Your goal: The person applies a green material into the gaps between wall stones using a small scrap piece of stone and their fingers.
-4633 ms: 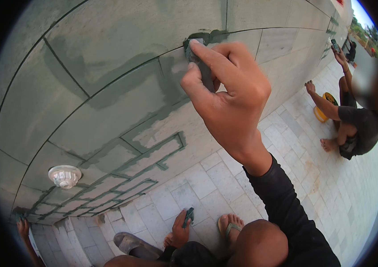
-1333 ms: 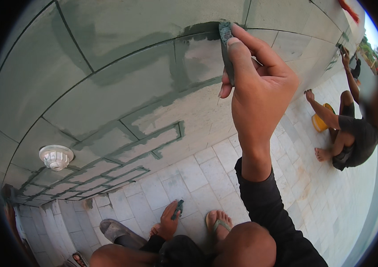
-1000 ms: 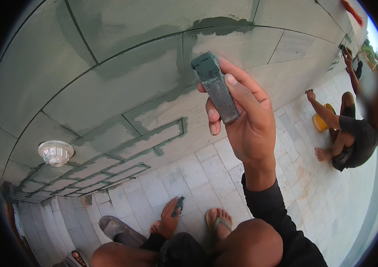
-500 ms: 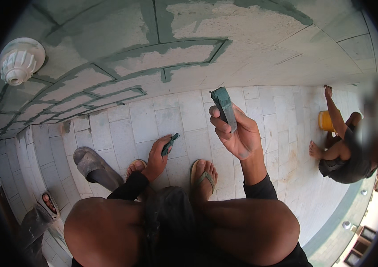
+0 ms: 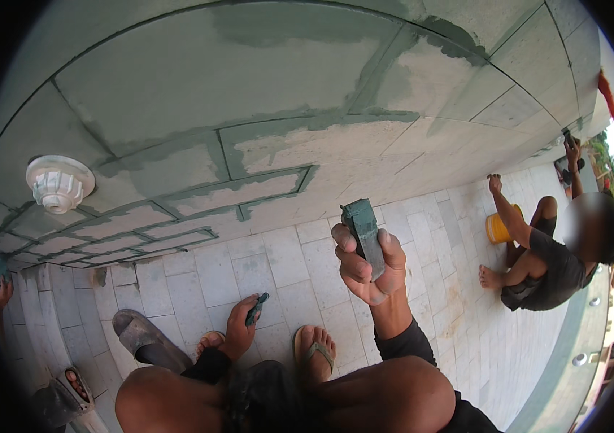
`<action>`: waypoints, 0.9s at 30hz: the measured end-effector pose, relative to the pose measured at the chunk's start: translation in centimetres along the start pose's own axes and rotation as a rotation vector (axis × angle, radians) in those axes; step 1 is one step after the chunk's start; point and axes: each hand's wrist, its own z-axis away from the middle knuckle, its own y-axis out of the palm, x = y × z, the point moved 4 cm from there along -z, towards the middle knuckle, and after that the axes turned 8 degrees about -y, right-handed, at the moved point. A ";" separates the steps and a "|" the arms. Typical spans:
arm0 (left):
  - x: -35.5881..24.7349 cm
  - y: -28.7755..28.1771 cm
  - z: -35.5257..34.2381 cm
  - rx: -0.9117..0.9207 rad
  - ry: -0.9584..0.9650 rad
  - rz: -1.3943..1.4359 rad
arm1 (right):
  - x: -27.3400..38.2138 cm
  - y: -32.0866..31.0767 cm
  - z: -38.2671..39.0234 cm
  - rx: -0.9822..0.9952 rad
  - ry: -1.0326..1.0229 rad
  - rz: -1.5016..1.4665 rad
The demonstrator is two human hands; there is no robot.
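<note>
My right hand (image 5: 366,268) holds a dark rectangular block (image 5: 363,237), its top coated in green paste, in front of the tiled wall (image 5: 162,79) and away from it. Fingers and thumb curl around the block, palm turned up. My left hand (image 5: 236,323), low over the pale paved floor (image 5: 285,278), grips a small green-smeared piece (image 5: 255,310) near my sandalled foot (image 5: 315,352). Green paste lines many of the wall's joints, with smears spreading onto the tile faces.
A white fluted fixture (image 5: 60,184) sticks out from the wall. A co-worker (image 5: 556,267) squats at right beside a yellow bucket (image 5: 500,227), one hand raised to the wall. Another person's hand (image 5: 0,289) is at far left. A grey slipper (image 5: 144,339) and step (image 5: 58,303) lie lower left.
My right hand has left the upper wall joint, come down and turned palm up with the block. My left hand still grips its piece low down. The view has shifted.
</note>
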 end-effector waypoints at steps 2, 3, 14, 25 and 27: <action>0.4 -0.3 0.2 -0.007 0.002 -0.015 | -0.1 0.8 -0.4 -0.013 -0.008 0.015; 0.5 -0.4 0.4 -0.011 0.003 -0.022 | -0.2 1.0 -0.3 -0.067 -0.019 0.041; 0.6 -0.3 0.6 -0.004 0.003 0.000 | 0.8 3.3 -1.7 0.001 -0.101 0.239; 1.0 -0.6 0.9 0.019 -0.022 -0.004 | 7.1 12.1 -6.9 -0.080 -1.412 1.518; 0.9 -0.8 1.0 0.015 -0.016 -0.012 | 6.7 12.0 -7.7 -0.048 -1.571 1.571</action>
